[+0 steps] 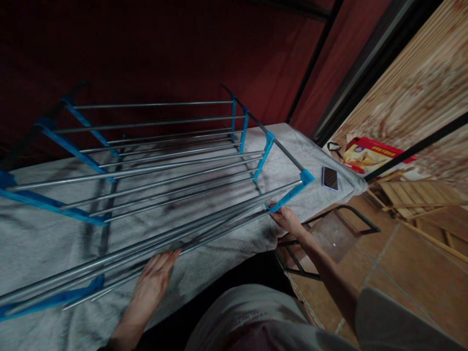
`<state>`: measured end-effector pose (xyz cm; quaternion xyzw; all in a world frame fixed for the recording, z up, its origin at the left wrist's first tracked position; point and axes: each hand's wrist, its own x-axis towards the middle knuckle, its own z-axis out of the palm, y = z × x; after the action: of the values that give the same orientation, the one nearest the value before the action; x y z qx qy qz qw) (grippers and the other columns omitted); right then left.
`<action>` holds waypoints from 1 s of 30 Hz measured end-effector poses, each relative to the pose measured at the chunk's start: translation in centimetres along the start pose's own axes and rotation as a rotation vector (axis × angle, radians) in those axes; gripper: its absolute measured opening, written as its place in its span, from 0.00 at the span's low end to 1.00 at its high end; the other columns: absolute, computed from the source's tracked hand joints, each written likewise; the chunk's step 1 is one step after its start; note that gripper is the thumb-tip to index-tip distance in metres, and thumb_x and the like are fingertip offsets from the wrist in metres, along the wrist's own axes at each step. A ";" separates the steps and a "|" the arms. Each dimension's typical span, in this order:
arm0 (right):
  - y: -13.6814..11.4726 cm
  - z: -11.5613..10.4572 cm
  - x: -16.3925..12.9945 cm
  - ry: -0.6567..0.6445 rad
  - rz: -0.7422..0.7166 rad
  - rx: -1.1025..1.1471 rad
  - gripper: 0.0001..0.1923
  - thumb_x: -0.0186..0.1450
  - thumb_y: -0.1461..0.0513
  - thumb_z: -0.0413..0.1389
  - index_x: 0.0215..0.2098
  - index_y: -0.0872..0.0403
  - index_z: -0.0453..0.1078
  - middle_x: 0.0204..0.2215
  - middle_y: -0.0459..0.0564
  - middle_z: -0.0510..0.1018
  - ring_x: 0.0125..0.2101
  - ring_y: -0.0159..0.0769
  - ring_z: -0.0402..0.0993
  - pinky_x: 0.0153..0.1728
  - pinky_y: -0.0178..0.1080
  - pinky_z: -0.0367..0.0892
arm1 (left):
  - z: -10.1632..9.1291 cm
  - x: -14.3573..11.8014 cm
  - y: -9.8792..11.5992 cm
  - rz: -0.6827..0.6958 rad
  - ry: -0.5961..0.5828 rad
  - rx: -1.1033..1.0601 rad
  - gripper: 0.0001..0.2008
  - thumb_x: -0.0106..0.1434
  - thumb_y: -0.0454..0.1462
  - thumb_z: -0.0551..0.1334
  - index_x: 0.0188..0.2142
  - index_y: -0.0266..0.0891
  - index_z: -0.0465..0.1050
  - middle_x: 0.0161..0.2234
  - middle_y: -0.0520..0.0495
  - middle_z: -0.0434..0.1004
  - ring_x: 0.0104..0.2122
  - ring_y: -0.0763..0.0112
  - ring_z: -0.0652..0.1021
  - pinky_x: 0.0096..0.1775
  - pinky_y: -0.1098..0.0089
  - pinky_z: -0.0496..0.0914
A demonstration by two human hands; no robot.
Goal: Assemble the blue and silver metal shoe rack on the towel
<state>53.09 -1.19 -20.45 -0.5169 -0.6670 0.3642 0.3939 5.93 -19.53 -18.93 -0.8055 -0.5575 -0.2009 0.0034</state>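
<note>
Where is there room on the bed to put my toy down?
Bare blanket lies at the right end, between the rack and the phone. Another strip runs along the near edge, between the left hand and right hand. The middle is crowded by the rack.

Two bare hands and forearms, no gloves, rings, watch or bracelet visible. Left hand (153, 280): long, slender fingers, short nails, wrist uncovered, forearm bare down to the frame edge. Right hand (288, 220): partly in shadow, wrist and forearm likewise bare. Short sleeve (398, 317) on the right arm, light grey, loose, plain, ending above the elbow. Shirt front (252, 317) of the same light grey cloth, softly creased, dimly lit, print or markings not discernible.
</note>
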 end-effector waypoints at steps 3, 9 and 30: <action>0.3 -0.1 0.0 -0.021 -0.042 -0.088 0.10 0.61 0.56 0.60 0.39 0.50 0.75 0.33 0.51 0.81 0.35 0.44 0.78 0.45 0.48 0.75 | -0.4 0.3 0.0 0.022 -0.006 0.027 0.23 0.69 0.32 0.48 0.58 0.40 0.72 0.48 0.45 0.81 0.47 0.62 0.79 0.50 0.62 0.75; 1.3 -0.4 0.3 -0.068 -0.109 -0.223 0.09 0.62 0.56 0.55 0.37 0.51 0.72 0.33 0.53 0.81 0.36 0.45 0.79 0.43 0.47 0.75 | -0.4 0.2 0.2 0.046 -0.044 0.012 0.23 0.68 0.32 0.48 0.57 0.40 0.73 0.50 0.46 0.81 0.48 0.66 0.80 0.50 0.68 0.76; 0.9 0.9 -0.7 0.050 -0.060 -0.266 0.16 0.59 0.59 0.51 0.44 0.54 0.70 0.34 0.52 0.79 0.35 0.42 0.77 0.40 0.44 0.73 | 2.0 -0.1 0.5 -0.041 -0.064 -0.032 0.24 0.66 0.30 0.47 0.56 0.39 0.73 0.50 0.43 0.81 0.49 0.63 0.80 0.52 0.61 0.77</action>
<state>52.76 -1.71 -21.76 -0.5534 -0.7145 0.2478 0.3490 6.97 -19.38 -20.71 -0.7998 -0.5705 -0.1841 -0.0311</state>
